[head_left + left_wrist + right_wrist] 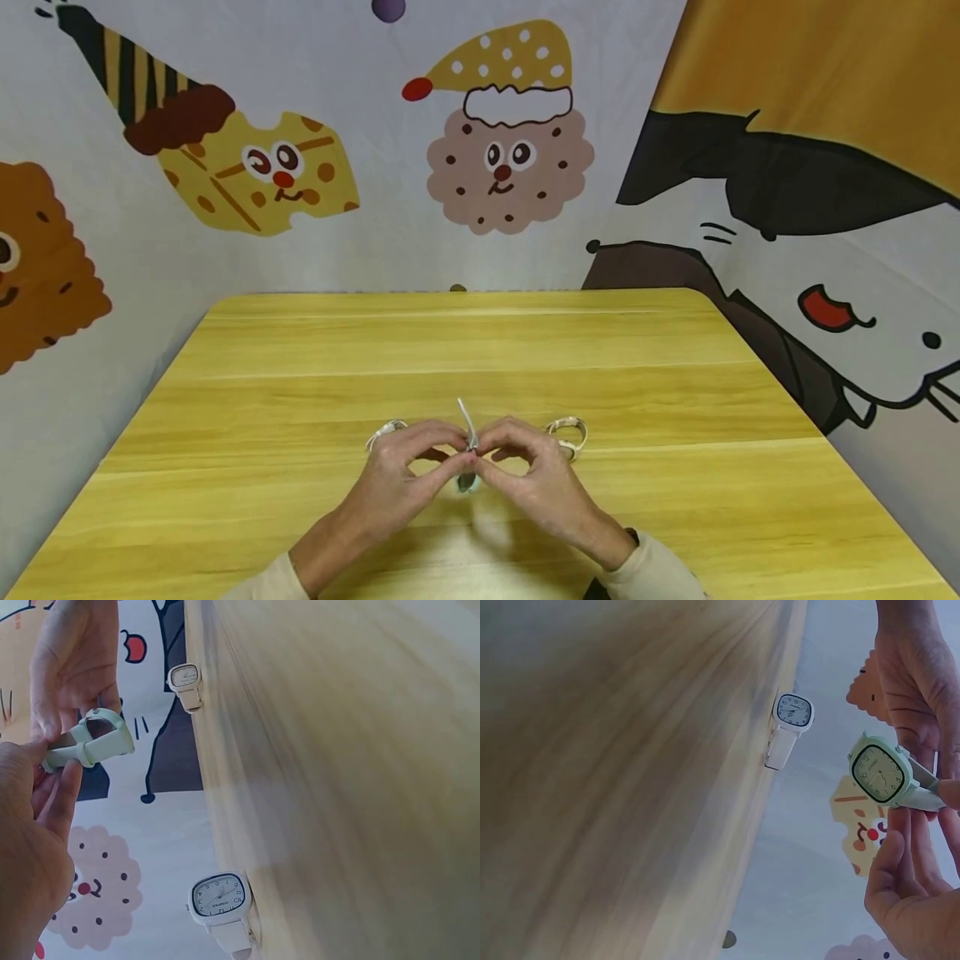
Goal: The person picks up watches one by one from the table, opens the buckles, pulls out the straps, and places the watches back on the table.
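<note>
A pale green wristwatch (467, 482) hangs between my two hands above the wooden table. My left hand (393, 477) pinches its strap between thumb and fingers. From the other side, my right hand (538, 479) pinches the strap too, fingertips meeting those of the left. One thin strap end (465, 415) sticks up above the fingertips. In the right wrist view, the squarish dial (880, 774) with its dark ring faces the camera. The strap looks closed into a loop in the left wrist view, where fingers cover its joined part.
On the table (300, 358), a white watch (386, 431) stands behind my left hand. A cream watch (570, 435) stands behind my right hand, its strap forming a ring. A cloth with cartoon figures (397, 208) hangs beyond the table's far edge.
</note>
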`<state>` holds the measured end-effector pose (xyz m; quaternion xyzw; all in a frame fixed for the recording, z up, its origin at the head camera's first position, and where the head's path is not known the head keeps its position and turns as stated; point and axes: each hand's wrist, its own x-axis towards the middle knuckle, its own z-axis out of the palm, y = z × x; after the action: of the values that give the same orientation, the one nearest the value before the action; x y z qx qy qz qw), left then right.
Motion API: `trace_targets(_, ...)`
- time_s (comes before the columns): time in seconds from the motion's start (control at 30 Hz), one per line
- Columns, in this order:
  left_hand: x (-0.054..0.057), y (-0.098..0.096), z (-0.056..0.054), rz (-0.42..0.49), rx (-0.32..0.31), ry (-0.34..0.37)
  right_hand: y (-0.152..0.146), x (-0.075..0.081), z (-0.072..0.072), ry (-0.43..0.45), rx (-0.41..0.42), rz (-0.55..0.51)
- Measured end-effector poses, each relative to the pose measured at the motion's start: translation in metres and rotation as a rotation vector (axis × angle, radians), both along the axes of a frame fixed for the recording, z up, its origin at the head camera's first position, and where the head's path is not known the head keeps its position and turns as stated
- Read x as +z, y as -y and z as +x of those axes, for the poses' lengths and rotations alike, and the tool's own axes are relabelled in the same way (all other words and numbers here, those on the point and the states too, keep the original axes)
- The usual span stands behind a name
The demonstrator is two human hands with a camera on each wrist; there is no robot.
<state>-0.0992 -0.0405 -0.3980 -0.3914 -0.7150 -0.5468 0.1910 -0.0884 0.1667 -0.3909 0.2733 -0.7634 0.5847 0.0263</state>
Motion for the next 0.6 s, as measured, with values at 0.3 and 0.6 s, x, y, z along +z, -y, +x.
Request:
trace_targets(0.3,-0.0009,0.0003,0.0005,0.006,0.035,-0.001,0.0004,-0.0010,-0.0003,-0.058,-0.016,0.002)
trace_targets(0.6,0.0002,0.0005,0.0004,0.017,0.059,-0.007,-0.0002,0.0005,0.0000,-0.052,0.015,-0.040)
